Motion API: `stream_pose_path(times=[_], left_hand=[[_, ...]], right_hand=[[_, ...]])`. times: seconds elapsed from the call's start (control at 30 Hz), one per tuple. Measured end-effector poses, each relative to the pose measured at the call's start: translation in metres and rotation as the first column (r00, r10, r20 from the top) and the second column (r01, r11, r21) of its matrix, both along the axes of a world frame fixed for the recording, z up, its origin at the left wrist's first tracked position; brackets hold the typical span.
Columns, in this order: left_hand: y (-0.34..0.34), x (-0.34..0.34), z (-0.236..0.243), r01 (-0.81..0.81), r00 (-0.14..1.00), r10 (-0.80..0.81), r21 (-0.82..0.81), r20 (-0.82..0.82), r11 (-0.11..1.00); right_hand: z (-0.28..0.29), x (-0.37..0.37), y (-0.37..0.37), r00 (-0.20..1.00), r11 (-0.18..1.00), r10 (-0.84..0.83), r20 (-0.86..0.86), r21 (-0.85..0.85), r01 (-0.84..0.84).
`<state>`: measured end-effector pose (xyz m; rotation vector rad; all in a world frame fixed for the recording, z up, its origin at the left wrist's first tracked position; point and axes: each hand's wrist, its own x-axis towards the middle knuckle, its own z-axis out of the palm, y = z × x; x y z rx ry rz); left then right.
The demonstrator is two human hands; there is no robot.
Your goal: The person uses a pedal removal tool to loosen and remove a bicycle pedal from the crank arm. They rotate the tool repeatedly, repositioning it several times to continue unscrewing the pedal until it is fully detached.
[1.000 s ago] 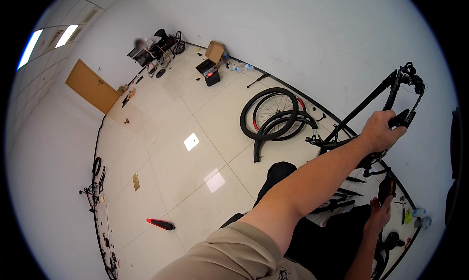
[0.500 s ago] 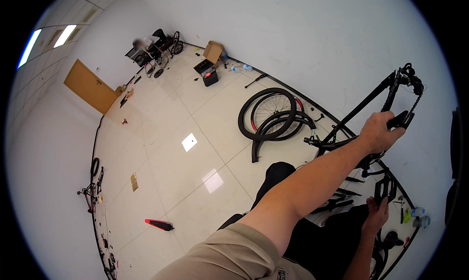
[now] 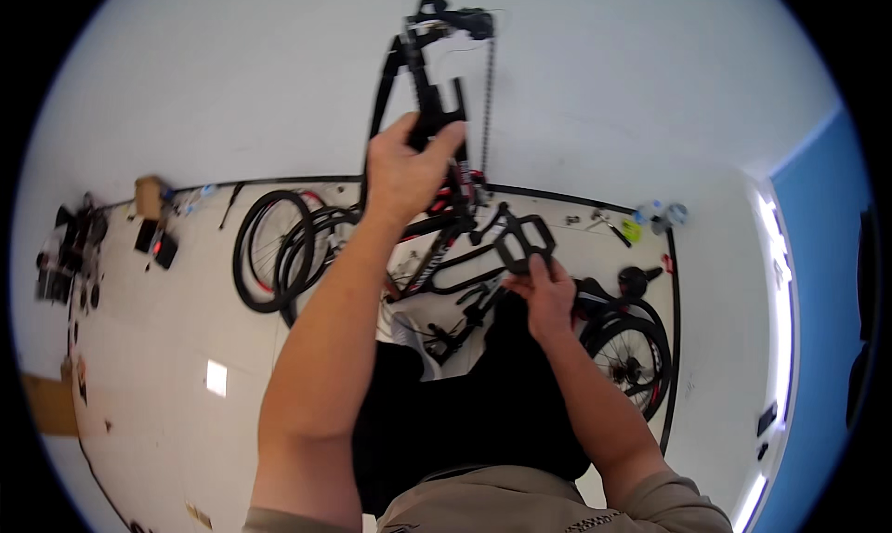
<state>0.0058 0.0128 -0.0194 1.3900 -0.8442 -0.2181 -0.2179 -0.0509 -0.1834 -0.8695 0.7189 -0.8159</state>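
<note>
A black bicycle frame (image 3: 384, 96) stands with its rear end up in front of me, close to the wall. My left hand (image 3: 401, 175) is wrapped round a dark part of its raised rear end, which is slightly blurred. A chain (image 3: 489, 105) hangs down just right of that hand, below the rear derailleur (image 3: 476, 22). Lower and to the right, my right hand (image 3: 546, 299) is closed on the near edge of a black cage-shaped pedal (image 3: 506, 252) beside the frame's crank area. Some of its fingers are hidden behind the pedal.
Wheels and loose tyres (image 3: 243, 282) lie left of the frame, and another wheel (image 3: 665, 352) lies right of my right forearm. Near the wall are a hand tool (image 3: 613, 229) and plastic bottles (image 3: 675, 216). A cardboard box (image 3: 149, 198) stands far left.
My view has swung to the right, bringing the frame to the middle and a blue wall into sight. My left hand stays on the frame and my right hand on the pedal.
</note>
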Motion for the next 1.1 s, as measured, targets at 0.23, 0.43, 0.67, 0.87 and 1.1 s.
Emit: stream_pose_path(times=[0.23, 0.43, 0.67, 0.87, 1.1], left_hand=[[0.001, -0.003, 0.006, -0.042, 0.999, 0.041, 0.09, 0.009, 0.995], [0.002, 0.0, 0.003, -0.047, 0.998, 0.045, 0.055, 0.039, 0.997], [0.001, 0.001, 0.004, -0.05, 0.998, 0.048, 0.055, 0.042, 0.997], [0.001, 0.0, 0.005, -0.044, 0.998, 0.042, 0.049, 0.036, 0.998], [0.001, 0.0, 0.004, -0.052, 0.998, 0.049, 0.061, 0.042, 0.997]], right_hand=[[0.014, 0.0, 0.007, 0.998, 0.997, -0.018, 0.06, 0.079, 0.013], [0.021, 0.0, 0.009, 0.994, 0.995, 0.007, 0.108, 0.095, -0.018], [0.031, 0.001, 0.012, 0.985, 0.987, 0.037, 0.166, 0.146, -0.062], [0.031, -0.001, 0.01, 0.992, 0.987, 0.111, 0.057, 0.113, -0.117], [0.026, -0.001, 0.012, 0.989, 0.985, 0.124, -0.074, 0.13, -0.114]])
